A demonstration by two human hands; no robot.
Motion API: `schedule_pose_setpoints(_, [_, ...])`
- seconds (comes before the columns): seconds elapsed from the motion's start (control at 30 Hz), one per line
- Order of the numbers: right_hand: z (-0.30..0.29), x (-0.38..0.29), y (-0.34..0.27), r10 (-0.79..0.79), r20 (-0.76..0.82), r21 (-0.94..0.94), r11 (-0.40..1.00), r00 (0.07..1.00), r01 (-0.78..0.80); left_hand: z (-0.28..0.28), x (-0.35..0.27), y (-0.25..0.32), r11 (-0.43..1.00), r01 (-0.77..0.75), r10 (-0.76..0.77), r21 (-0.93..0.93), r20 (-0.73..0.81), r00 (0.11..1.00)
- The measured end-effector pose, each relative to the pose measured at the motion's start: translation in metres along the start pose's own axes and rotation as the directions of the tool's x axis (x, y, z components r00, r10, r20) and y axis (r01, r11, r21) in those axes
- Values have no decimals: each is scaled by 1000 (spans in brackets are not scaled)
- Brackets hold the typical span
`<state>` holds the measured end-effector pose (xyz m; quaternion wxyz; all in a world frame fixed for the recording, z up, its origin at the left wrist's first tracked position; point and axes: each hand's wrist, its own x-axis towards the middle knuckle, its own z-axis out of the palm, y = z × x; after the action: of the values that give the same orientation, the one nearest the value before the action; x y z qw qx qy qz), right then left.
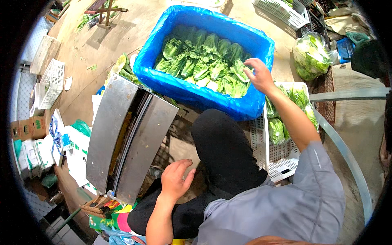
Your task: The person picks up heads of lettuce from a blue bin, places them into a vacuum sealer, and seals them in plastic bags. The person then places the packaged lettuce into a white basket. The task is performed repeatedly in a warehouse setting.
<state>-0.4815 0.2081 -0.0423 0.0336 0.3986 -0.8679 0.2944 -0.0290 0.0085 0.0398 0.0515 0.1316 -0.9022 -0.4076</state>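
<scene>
My right hand point(258, 75) is over the right rim of a blue-lined bin point(196, 88), with its fingers spread and nothing visible in them. Just left of its fingertips lie heads of leafy lettuce point(218, 69), packed in rows inside the bin. Above my lap, my left hand point(177, 177) hovers empty, thumb apart from the fingers. To its left stands a steel bench-like device point(153, 122) with a long dark slot between two metal panels. Bagged greens point(276, 130) sit in a white plastic crate point(259, 142) below my right forearm.
A clear bag of lettuce point(310, 56) rests at the right, by a curved metal bar point(340, 141). White crates stand at the far left point(52, 82) and top right point(281, 12). A wooden stool point(105, 13) is at the top left. Loose leaves point(122, 65) lie behind the steel device.
</scene>
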Motion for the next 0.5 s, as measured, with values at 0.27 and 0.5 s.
schedule_pose_setpoints(0.27, [90,33,83,326,544,-659,736,773,154,-11,5,-7,984,96,-119,150,157,980])
schedule_pose_setpoints(0.5, [113,32,90,270,635,-718,554,724,423,-14,2,-13,983,120,-146,138,196,970])
